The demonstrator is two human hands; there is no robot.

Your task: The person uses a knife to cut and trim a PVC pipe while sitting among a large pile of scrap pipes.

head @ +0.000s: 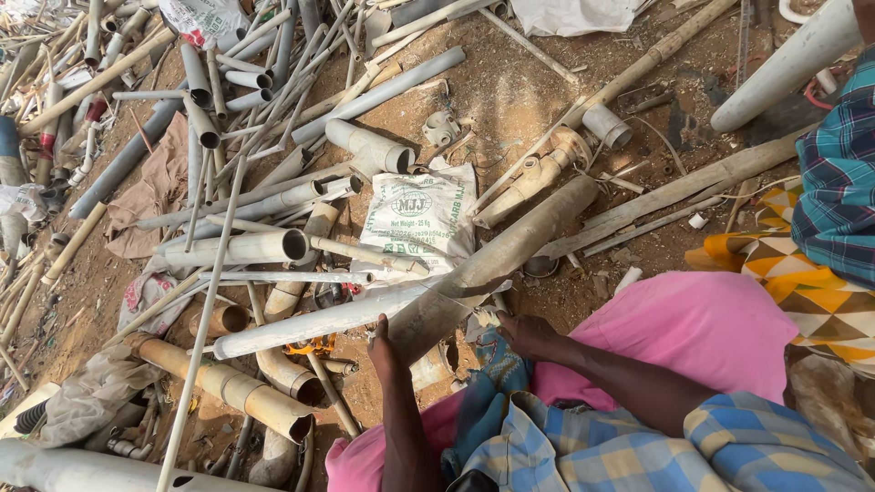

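A thick, dirt-stained grey-brown pipe (497, 260) slants from my lap up toward the right. My left hand (386, 344) grips its near end from the left side. My right hand (527, 334) sits just right of that end with its fingers curled, close to a small pale fitting (488, 316). Whether it holds the fitting is unclear. A long pale grey pipe (310, 323) lies against the thick pipe's near end, running left. My lap is covered by pink cloth (693, 323) and a blue checked cloth (583, 437).
Bare brown dirt ground carries a heap of grey and tan pipes (241, 248) and thin tubes to the left. A white printed sack (421, 219) lies behind the thick pipe. A tan pipe fitting (533, 178) is beyond. Another person in a plaid shirt (838, 182) sits at right.
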